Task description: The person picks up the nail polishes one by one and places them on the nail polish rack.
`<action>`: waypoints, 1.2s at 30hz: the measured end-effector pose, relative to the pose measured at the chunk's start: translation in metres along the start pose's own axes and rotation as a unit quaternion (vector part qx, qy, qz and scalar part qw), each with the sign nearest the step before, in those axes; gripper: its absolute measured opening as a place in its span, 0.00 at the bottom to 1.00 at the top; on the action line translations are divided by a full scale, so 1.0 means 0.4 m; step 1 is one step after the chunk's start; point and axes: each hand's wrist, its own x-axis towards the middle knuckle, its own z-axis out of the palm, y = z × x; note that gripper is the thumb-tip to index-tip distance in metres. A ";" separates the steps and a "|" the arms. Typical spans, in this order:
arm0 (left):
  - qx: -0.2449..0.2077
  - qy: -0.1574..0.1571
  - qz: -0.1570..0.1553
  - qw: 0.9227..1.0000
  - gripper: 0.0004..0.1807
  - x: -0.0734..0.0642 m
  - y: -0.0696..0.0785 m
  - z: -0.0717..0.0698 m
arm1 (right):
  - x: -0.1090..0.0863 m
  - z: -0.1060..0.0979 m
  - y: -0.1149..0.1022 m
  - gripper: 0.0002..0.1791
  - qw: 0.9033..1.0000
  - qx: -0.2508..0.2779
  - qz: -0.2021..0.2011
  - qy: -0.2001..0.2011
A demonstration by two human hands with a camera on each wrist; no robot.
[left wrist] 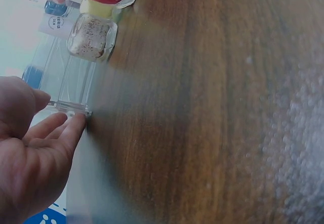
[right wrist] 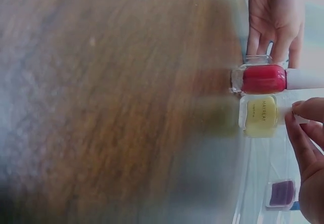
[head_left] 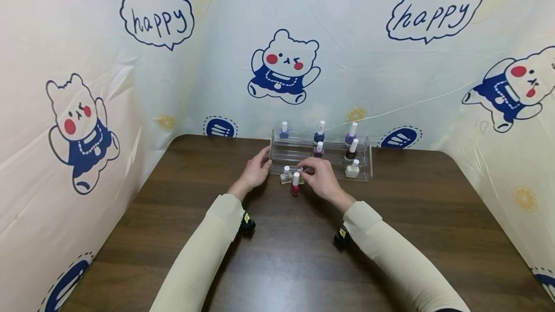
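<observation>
My left hand (head_left: 256, 170) lies at the left end of the clear acrylic rack (head_left: 368, 155), its fairly straight fingers touching the end panel. My right hand (head_left: 320, 177) pinches the white cap of a yellow nail polish bottle (right wrist: 261, 116) at the rack's front. The yellow bottle stands upright, largely hidden in the head view by a red nail polish bottle (head_left: 295, 188). That red bottle is on the table just in front of the rack. To its left is a clear bottle with glitter flecks (left wrist: 92, 37).
On the rack's upper tiers stand several bottles: pale blue (head_left: 284, 131), dark blue (head_left: 319, 135), violet (head_left: 350, 136), plum (head_left: 318, 150) and near-black (head_left: 351, 152). A whitish bottle (head_left: 352, 170) sits at the front right. The brown wooden table (head_left: 295, 264) ends at a printed cloth (head_left: 234, 61) behind.
</observation>
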 end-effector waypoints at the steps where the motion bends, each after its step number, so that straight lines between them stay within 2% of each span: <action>1: 0.000 -0.001 0.000 1.000 0.30 0.000 -0.001 0.001 | -0.002 -0.004 -0.002 0.08 1.000 0.001 0.002 -0.001; 14: 0.010 0.008 0.010 1.000 0.30 0.004 -0.006 0.003 | -0.009 -0.053 -0.007 0.07 1.000 -0.012 0.019 0.010; 36: 0.003 0.003 0.002 1.000 0.30 0.001 -0.002 0.003 | -0.011 -0.087 -0.002 0.07 1.000 -0.007 0.006 0.026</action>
